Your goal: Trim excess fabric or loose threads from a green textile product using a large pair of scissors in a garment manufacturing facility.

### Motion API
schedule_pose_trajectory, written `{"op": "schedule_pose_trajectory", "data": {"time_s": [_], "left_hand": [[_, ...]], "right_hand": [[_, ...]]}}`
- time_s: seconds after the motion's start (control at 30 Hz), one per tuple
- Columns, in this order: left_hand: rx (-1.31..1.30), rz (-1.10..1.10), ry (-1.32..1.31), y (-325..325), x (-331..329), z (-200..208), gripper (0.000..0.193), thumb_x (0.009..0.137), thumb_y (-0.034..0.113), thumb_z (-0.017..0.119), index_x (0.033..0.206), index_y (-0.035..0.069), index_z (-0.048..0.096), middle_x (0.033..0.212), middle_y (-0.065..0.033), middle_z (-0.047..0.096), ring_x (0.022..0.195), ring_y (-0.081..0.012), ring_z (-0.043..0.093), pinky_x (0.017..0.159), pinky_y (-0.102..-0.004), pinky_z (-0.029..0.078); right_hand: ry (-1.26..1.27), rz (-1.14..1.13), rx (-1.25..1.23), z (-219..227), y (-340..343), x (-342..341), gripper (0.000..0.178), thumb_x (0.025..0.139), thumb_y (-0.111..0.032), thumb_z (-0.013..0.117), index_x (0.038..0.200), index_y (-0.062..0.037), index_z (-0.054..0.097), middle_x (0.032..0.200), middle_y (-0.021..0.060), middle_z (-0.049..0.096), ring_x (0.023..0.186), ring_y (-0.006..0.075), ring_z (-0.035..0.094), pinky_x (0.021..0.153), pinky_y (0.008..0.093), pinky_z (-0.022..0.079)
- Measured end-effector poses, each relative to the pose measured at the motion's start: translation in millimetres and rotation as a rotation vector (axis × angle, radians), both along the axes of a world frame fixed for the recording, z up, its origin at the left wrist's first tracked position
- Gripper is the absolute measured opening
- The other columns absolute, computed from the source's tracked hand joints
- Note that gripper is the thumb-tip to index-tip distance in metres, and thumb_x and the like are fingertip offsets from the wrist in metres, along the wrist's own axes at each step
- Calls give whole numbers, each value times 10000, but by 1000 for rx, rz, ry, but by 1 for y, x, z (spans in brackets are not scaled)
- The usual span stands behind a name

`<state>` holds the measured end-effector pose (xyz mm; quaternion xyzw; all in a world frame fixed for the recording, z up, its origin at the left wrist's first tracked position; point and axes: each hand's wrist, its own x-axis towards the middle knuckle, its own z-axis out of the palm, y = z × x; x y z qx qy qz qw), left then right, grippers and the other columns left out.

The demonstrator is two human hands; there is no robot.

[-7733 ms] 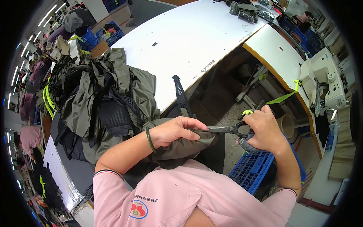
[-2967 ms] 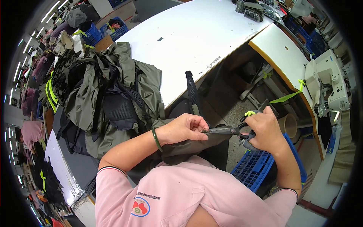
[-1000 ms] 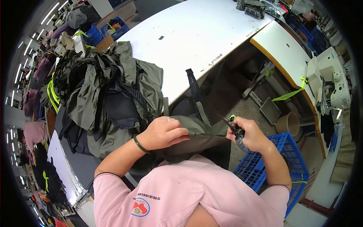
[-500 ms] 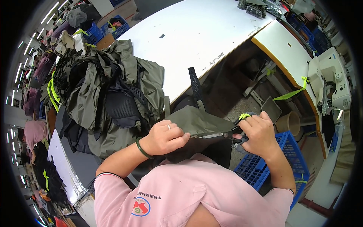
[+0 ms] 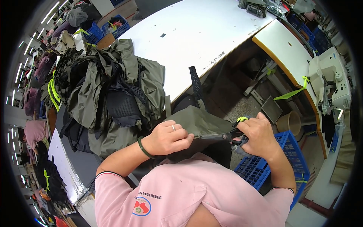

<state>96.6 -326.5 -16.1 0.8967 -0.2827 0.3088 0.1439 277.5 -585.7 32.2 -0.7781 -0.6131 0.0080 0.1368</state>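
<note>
Left hand (image 5: 168, 138), fingers curled and tips pinched together, grips an edge of the olive-grey cloth (image 5: 200, 119), which spreads from it toward 2 o'clock. At 3 o'clock the right hand (image 5: 260, 134) is closed around the handles of dark scissors (image 5: 217, 136), their blades pointing to 9 o'clock along the cloth's near edge — the tips come right up beside the left fingertips. Smooth and lightly creased, the cloth has a faint sheen; a neon-yellow strip (image 5: 242, 119) is tied on the scissors' handle.

One second ago the blades pointed to 11 o'clock, away from the edge, while the right fingertips pinched the cloth; now they lie along it.

Beyond the right hand, at 4 o'clock, is a blue crate (image 5: 289, 151). From the left hand, a heap of olive and black pieces (image 5: 96, 94) lies at 10 o'clock — on a white table (image 5: 185, 38) reaching to 12.
</note>
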Motion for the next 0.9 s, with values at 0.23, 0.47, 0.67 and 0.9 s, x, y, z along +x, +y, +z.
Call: {"op": "schedule_pose_trajectory", "data": {"time_s": [0.23,0.47,0.67,0.9], "left_hand": [[6,-1,5,-2,-1,-1,208,702,47,704,904,67,662,735,6,509,572,-123,483,480,-267,354],[-40,9,50,-4,1,2,204,705,41,732,894,69,659,747,-7,524,586,-141,509,490,-280,385],[-430,41,353,-3,9,5,237,702,19,788,879,66,638,811,-47,591,656,-214,609,548,-321,477],[-303,52,254,-5,7,6,235,709,15,786,876,73,632,813,-42,596,656,-213,608,548,-323,472]], "right_hand": [[58,2,-5,-3,-2,0,263,649,-215,785,717,-92,562,621,47,575,607,242,577,647,368,355],[-20,-25,-26,-2,-7,3,260,652,-211,788,712,-94,563,611,48,578,598,242,580,651,368,360],[15,-39,-15,-2,-7,6,243,653,-201,767,696,-88,556,593,61,569,582,252,569,648,370,356],[83,-22,11,-6,-4,6,203,633,-184,720,685,-84,553,583,76,561,573,256,558,651,363,338]]}}
